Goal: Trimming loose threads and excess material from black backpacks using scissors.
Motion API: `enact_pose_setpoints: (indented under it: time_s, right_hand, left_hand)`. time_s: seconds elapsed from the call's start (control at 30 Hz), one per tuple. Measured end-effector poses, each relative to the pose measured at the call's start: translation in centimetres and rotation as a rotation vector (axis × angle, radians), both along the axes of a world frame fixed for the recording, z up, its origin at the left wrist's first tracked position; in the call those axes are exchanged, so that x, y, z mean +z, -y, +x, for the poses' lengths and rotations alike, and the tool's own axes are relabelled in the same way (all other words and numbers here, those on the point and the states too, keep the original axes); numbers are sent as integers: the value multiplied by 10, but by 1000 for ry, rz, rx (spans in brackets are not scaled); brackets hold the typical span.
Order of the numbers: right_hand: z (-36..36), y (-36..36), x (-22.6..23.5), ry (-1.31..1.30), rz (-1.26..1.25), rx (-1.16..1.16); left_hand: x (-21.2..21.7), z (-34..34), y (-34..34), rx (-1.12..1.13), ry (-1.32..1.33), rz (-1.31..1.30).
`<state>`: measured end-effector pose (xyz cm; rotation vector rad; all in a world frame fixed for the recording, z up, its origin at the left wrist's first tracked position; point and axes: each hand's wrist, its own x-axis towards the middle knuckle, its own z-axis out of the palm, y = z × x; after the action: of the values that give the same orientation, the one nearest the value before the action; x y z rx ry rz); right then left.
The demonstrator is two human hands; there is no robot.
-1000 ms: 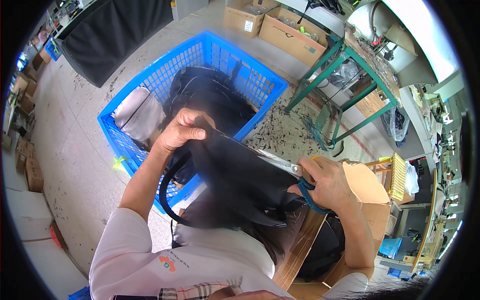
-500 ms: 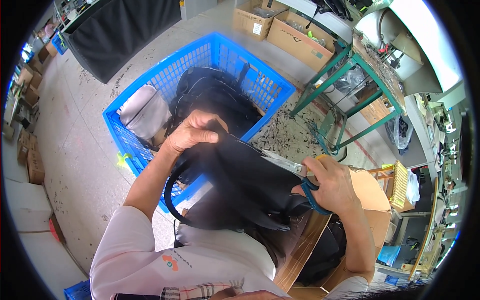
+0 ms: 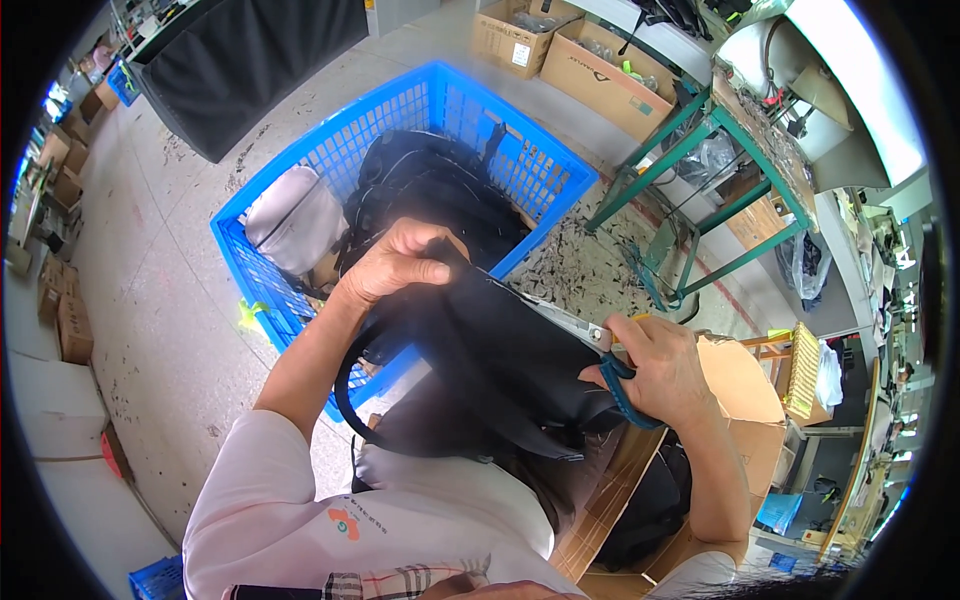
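The left hand (image 3: pixel 400 265) pinches the top edge of a black fabric bag (image 3: pixel 490 365) held above the person's lap. The right hand (image 3: pixel 660 365) is closed around blue-handled scissors (image 3: pixel 590 345), blades against the fabric. Just beyond sits a blue plastic crate (image 3: pixel 400 115) holding more black bags, on the concrete floor (image 3: pixel 150 330).

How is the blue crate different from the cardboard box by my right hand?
The crate is bright blue plastic with lattice walls; the box is plain brown cardboard with solid sides. The crate stands on the floor past the left hand; the box sits under the right hand, close to the body. The crate holds a pale bundle besides dark bags; the box shows only dark ones. Both are open-topped.
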<state>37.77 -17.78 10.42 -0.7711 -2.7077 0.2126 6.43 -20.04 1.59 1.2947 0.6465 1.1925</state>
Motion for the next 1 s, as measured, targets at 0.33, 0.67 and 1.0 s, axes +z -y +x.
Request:
enact_pose_setpoints:
  time_s: [0.33, 0.67, 1.0]
  right_hand:
    - [0, 2, 18, 64, -38, -29]
    - [3, -7, 4, 36, 8, 6]
    - [-4, -7, 10, -3, -2, 19]
  left_hand:
    - [-2, 1, -2, -32, 49, 0]
    - [-13, -6, -1, 37, 13, 10]
    - [-10, -5, -2, 38, -17, 24]
